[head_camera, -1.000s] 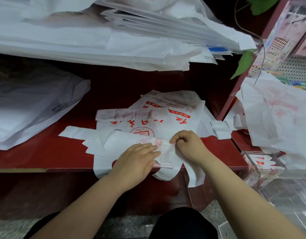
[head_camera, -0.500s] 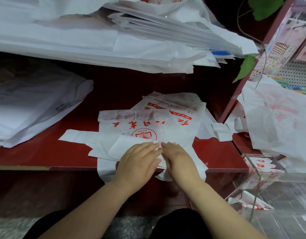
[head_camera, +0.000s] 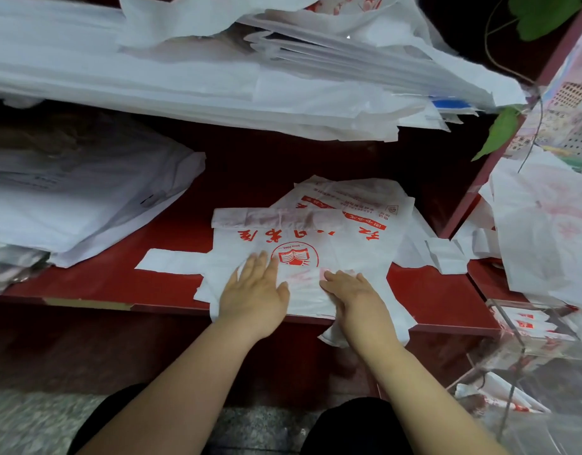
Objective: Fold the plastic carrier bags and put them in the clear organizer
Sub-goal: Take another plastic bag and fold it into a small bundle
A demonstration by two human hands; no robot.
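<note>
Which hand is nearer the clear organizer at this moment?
Right. The right hand lies flat on the carrier bag, the clear organizer off to its right; the left hand presses the same bag farther left, beyond the right hand.

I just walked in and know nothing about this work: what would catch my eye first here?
Two bare hands, the left hand and the right hand, press flat on a white carrier bag with red print at the front edge of a red shelf. Above it sags a thick pile of white bags, and at lower right stands a clear organizer with folded bags inside.
</note>
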